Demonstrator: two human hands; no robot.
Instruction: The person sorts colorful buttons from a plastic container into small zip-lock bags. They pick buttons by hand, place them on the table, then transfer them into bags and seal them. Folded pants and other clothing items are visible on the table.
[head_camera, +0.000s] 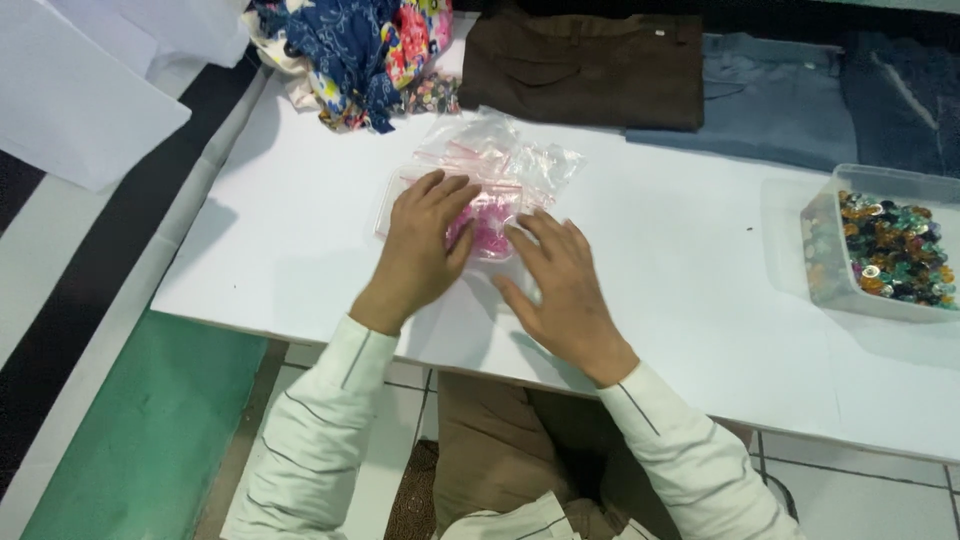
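White table (300, 270), near edge: L hand (420, 250) and R hand (560, 285) lie flat, fingers spread, pressing a clear zip bag of pink pieces (485, 225). Empty clear bags (495, 150) just behind. Clear tub of mixed beads (880, 245) far R. Folded brown cloth (585, 65) and floral fabric (360, 50) at rear.

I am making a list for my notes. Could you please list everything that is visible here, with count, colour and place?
small zip bags: several, clear, one holding pink pieces, table centre
table: one, white, across the view
plastic box: one, clear, full of mixed-colour buttons, right edge
brown garment: one, folded, top centre
denim garments: two, blue, top right
patterned fabric: a heap, blue and floral, top left
white sheets: a few, far left
left hand: flat on the bags
right hand: flat, beside the bags
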